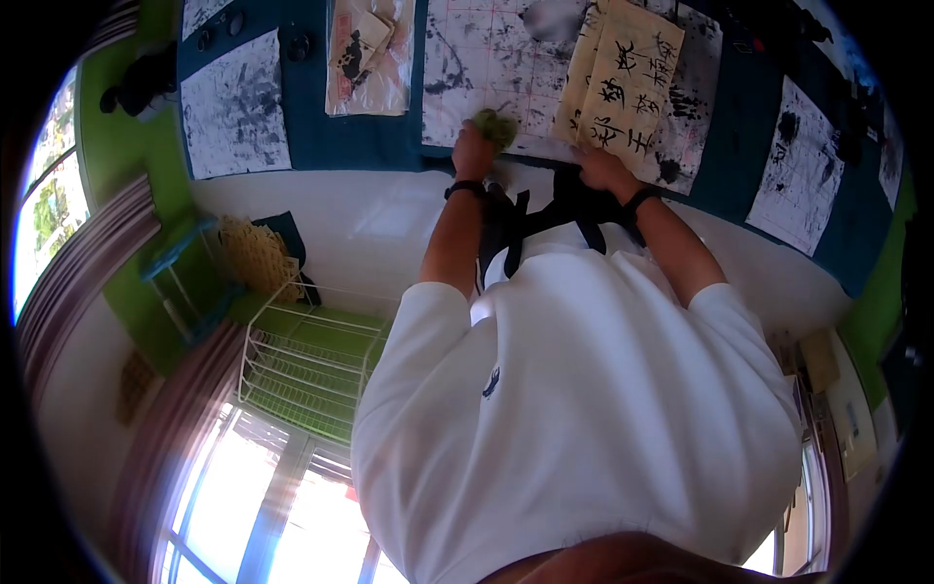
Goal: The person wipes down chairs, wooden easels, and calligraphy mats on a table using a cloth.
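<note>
My left hand (473,154) is closed around a crumpled green cloth (494,129) at the front edge of the table. It rests on a large ink-stained white sheet (467,73) marked with red grid lines. My right hand (607,173) has its fingers at the lower edge of a tan calligraphy paper (632,78), which bears black brushed characters and looks folded or layered. This paper lies over the right part of the stained sheet. The fingertips of my right hand are small and partly hidden against the paper.
A blue-green cloth covers the table (311,141). A clear plastic bag (370,58) with tan paper lies left of the sheet. More ink-stained sheets lie at the left (235,107) and right (798,165). Behind me stand a white wire rack (311,360) and a blue stool (180,277).
</note>
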`<state>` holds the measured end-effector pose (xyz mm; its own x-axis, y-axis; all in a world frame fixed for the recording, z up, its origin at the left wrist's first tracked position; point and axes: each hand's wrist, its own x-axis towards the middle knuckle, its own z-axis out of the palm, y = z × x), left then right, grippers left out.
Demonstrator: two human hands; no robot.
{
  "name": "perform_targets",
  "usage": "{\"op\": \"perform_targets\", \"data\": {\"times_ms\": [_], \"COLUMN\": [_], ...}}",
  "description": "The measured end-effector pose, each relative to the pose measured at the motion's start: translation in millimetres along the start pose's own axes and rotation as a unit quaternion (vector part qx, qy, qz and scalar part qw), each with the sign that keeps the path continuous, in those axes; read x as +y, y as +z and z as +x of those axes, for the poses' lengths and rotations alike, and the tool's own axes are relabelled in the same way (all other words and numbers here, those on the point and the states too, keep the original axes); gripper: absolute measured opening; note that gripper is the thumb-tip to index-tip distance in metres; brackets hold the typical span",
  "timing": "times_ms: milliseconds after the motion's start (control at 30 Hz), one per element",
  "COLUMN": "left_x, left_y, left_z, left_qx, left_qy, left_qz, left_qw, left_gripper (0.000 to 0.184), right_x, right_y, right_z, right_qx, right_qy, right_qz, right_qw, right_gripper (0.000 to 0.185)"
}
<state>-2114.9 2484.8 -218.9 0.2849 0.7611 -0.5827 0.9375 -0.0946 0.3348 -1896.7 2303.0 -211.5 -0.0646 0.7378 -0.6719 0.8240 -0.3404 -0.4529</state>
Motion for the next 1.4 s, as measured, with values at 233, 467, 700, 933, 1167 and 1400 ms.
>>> {"op": "perform_targets", "data": {"times_ms": [233, 467, 700, 933, 1167, 1400], "left_x": [-40, -68, -189, -249, -188, -173], "left_y": [-53, -7, -67, -83, -88, -70], "left_z": [31, 16, -41, -27, -26, -39], "left_qx": [0.209, 0.136, -0.123, -0.043, -0.084, -0.041], "left_qy": [0.179, 0.215, -0.108, -0.017, 0.261, 0.293], "left_qz": [-0.031, -0.01, 0.023, -0.033, -0.182, -0.257], "left_qw": [0.961, 0.967, 0.986, 0.998, 0.944, 0.92], "left_gripper": [0.04, 0.023, 0.044, 0.044, 0.056, 0.062], "right_x": [-29, -46, -101, -163, -256, -194], "right_y": [0, 5, -20, -3, -13, 17], "right_z": [18, 39, 51, 94, 95, 142], "right_qx": [0.01, -0.103, -0.051, 0.03, -0.014, 0.094], "right_qy": [0.07, 0.005, 0.015, 0.011, -0.034, -0.015], "right_qz": [-0.001, -0.02, -0.011, 0.052, 0.295, 0.243], "right_qw": [0.997, 0.994, 0.999, 0.998, 0.955, 0.965], "right_gripper": [0.06, 0.062, 0.068, 0.068, 0.078, 0.052]}}
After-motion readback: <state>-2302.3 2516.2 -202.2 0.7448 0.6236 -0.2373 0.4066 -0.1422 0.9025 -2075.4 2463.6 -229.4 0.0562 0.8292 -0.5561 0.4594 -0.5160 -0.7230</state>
